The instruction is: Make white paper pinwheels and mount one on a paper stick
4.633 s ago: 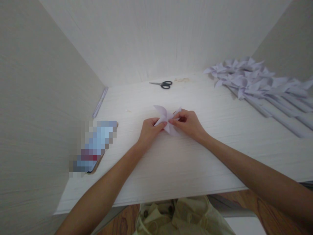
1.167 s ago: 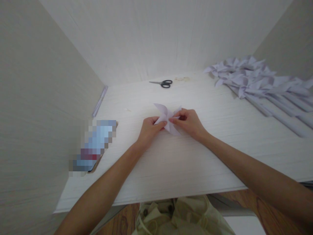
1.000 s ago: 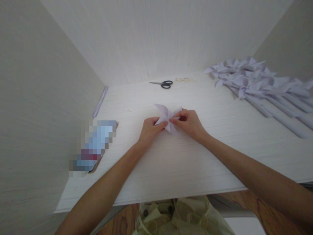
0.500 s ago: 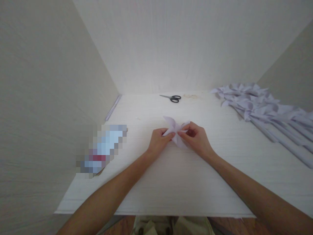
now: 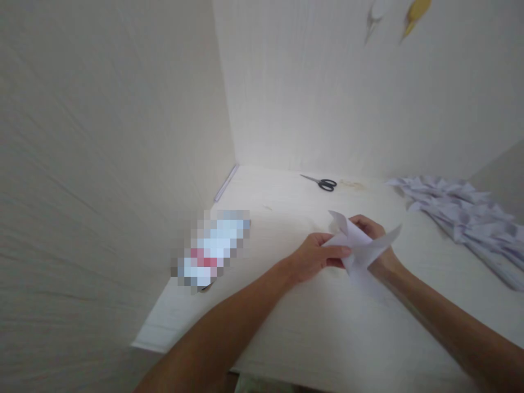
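A white paper pinwheel [image 5: 360, 248] with curved blades is held above the table. My left hand [image 5: 313, 256] pinches it from the left, thumb across the front near the centre. My right hand [image 5: 370, 229] is curled around behind the pinwheel on its right side, and the blades cover its fingertips and palm. Whether a stick is attached at the back cannot be seen.
Black-handled scissors [image 5: 325, 184] lie near the back wall. Several paper pinwheels on rolled sticks [image 5: 466, 215] are piled at the right. A blurred-out phone-like object [image 5: 216, 248] lies at the left, with thin paper rolls [image 5: 226, 183] beside the left wall.
The view has shifted, bringing two wall hooks into sight. My right hand has gone from pinching a front blade to behind the pinwheel, which is now lifted and tilted.
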Available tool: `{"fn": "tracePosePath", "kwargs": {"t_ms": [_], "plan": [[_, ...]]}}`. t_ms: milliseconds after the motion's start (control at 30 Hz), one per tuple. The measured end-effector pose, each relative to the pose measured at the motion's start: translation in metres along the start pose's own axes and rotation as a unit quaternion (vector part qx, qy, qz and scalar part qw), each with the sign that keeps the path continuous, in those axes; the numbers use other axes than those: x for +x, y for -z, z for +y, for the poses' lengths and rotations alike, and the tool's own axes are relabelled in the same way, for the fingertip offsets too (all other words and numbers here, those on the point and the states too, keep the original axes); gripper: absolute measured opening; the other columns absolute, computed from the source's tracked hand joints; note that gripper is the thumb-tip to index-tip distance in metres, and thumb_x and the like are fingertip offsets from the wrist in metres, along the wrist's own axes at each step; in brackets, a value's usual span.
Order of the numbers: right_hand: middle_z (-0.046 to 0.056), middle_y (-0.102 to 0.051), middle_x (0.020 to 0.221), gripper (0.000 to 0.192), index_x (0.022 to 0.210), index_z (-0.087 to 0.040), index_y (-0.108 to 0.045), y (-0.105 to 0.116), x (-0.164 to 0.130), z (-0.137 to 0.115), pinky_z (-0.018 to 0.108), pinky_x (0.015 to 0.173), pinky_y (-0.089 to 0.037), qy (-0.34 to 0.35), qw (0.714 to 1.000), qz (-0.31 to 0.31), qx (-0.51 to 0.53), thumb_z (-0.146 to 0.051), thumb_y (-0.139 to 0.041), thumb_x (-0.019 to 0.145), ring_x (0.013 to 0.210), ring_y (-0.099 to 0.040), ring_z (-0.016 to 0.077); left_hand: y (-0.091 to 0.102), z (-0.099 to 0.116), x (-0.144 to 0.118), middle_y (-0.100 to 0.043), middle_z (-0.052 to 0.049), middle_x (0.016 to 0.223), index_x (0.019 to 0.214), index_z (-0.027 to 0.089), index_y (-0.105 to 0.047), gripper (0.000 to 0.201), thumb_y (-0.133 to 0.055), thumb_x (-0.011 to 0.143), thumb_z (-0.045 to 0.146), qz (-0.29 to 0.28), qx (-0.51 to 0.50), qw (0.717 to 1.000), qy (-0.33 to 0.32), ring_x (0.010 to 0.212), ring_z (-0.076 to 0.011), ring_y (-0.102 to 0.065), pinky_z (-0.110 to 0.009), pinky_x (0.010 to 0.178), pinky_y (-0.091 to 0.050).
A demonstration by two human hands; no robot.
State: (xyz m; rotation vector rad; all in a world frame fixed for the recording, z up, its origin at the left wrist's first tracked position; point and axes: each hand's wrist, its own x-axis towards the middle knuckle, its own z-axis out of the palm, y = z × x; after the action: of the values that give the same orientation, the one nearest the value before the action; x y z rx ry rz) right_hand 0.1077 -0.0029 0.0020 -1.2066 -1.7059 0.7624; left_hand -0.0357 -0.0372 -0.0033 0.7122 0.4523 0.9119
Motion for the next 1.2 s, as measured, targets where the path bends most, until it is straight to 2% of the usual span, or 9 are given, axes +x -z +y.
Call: {"fn": "tracePosePath", "kwargs": {"t_ms": [100, 233, 433, 500, 600, 733, 967, 1100, 1200], "plan": [[-0.002, -0.049, 0.050, 0.015, 0.060, -0.017, -0.051, -0.022, 0.029, -0.016, 0.022, 0.041, -0.033, 0.038, 0.995, -0.074, -0.062, -0.031, -0.057, 0.063, 0.045, -0.044, 0.0107, 0.001, 0.001, -0.002, -0.058, -0.001, 0.060, 0.065, 0.009, -0.061, 0.037, -0.077, 0.039, 0.029, -0.042, -0.011, 0.999, 0.023, 0.053, -0.0092, -0.054, -0.024, 0.056, -0.042], [0.001, -0.055, 0.055, 0.019, 0.067, -0.013, -0.059, -0.066, 0.068, -0.023, 0.023, 0.046, -0.036, 0.088, 0.976, -0.161, -0.119, -0.031, -0.052, 0.069, 0.048, -0.046, 0.0106, 0.010, 0.004, -0.002, -0.060, -0.001, 0.060, 0.067, 0.010, -0.061, 0.041, -0.077, 0.037, 0.033, -0.090, -0.002, 0.995, 0.048, 0.053, -0.0103, -0.055, -0.026, 0.058, -0.043], [0.005, -0.060, 0.069, 0.021, 0.078, -0.011, -0.060, -0.121, 0.097, -0.017, 0.023, 0.054, -0.038, 0.148, 0.963, -0.174, -0.145, -0.028, -0.058, 0.066, 0.057, -0.049, 0.0109, 0.020, 0.009, -0.002, -0.060, 0.001, 0.054, 0.064, 0.011, -0.060, 0.047, -0.078, 0.030, 0.038, -0.139, 0.004, 0.989, 0.055, 0.049, -0.0093, -0.054, -0.025, 0.054, -0.042], [0.004, -0.060, 0.071, 0.022, 0.081, -0.011, -0.059, -0.131, 0.100, -0.015, 0.023, 0.055, -0.039, 0.163, 0.959, -0.172, -0.152, -0.027, -0.060, 0.066, 0.057, -0.049, 0.0108, 0.020, 0.010, -0.002, -0.060, 0.001, 0.053, 0.064, 0.010, -0.059, 0.048, -0.078, 0.030, 0.037, -0.143, 0.006, 0.988, 0.057, 0.049, -0.0089, -0.053, -0.024, 0.053, -0.041], [0.003, -0.060, 0.069, 0.011, 0.076, -0.013, -0.059, -0.140, 0.103, -0.014, 0.023, 0.056, -0.040, 0.186, 0.950, -0.184, -0.168, -0.020, -0.058, 0.067, 0.058, -0.050, 0.0107, 0.020, 0.009, -0.001, -0.060, 0.001, 0.055, 0.065, 0.009, -0.059, 0.047, -0.079, 0.030, 0.035, -0.141, 0.006, 0.988, 0.059, 0.050, -0.0090, -0.054, -0.023, 0.054, -0.041], [0.004, -0.060, 0.069, 0.008, 0.071, -0.014, -0.059, -0.143, 0.104, -0.011, 0.026, 0.062, -0.040, 0.213, 0.938, -0.195, -0.194, -0.012, -0.051, 0.070, 0.062, -0.051, 0.0128, 0.019, 0.008, -0.002, -0.061, 0.001, 0.055, 0.066, 0.009, -0.059, 0.048, -0.079, 0.031, 0.034, -0.138, 0.010, 0.988, 0.067, 0.051, -0.0092, -0.054, -0.023, 0.054, -0.041], [0.008, -0.060, 0.088, 0.026, 0.091, -0.015, -0.057, -0.128, 0.092, -0.002, 0.032, 0.075, -0.040, 0.252, 0.923, -0.214, -0.197, -0.006, -0.041, 0.073, 0.080, -0.052, 0.0170, 0.018, 0.010, -0.004, -0.062, 0.000, 0.054, 0.066, 0.010, -0.060, 0.048, -0.079, 0.031, 0.035, -0.131, 0.010, 0.989, 0.069, 0.048, -0.0104, -0.056, -0.024, 0.053, -0.043], [0.007, -0.060, 0.080, 0.020, 0.080, -0.015, -0.060, -0.108, 0.085, -0.006, 0.032, 0.073, -0.042, 0.235, 0.937, -0.193, -0.173, -0.008, -0.042, 0.073, 0.075, -0.053, 0.0161, 0.019, 0.010, -0.001, -0.062, 0.000, 0.054, 0.065, 0.010, -0.060, 0.043, -0.078, 0.036, 0.036, -0.115, -0.006, 0.992, 0.041, 0.048, -0.0104, -0.056, -0.021, 0.050, -0.043], [0.005, -0.060, 0.071, 0.015, 0.077, -0.014, -0.059, -0.081, 0.080, -0.009, 0.029, 0.063, -0.044, 0.199, 0.958, -0.145, -0.147, -0.013, -0.045, 0.073, 0.066, -0.054, 0.0145, 0.018, 0.011, 0.001, -0.061, 0.000, 0.055, 0.067, 0.010, -0.060, 0.038, -0.077, 0.040, 0.031, -0.061, -0.034, 0.998, 0.008, 0.050, -0.0090, -0.056, -0.020, 0.051, -0.043]]}}
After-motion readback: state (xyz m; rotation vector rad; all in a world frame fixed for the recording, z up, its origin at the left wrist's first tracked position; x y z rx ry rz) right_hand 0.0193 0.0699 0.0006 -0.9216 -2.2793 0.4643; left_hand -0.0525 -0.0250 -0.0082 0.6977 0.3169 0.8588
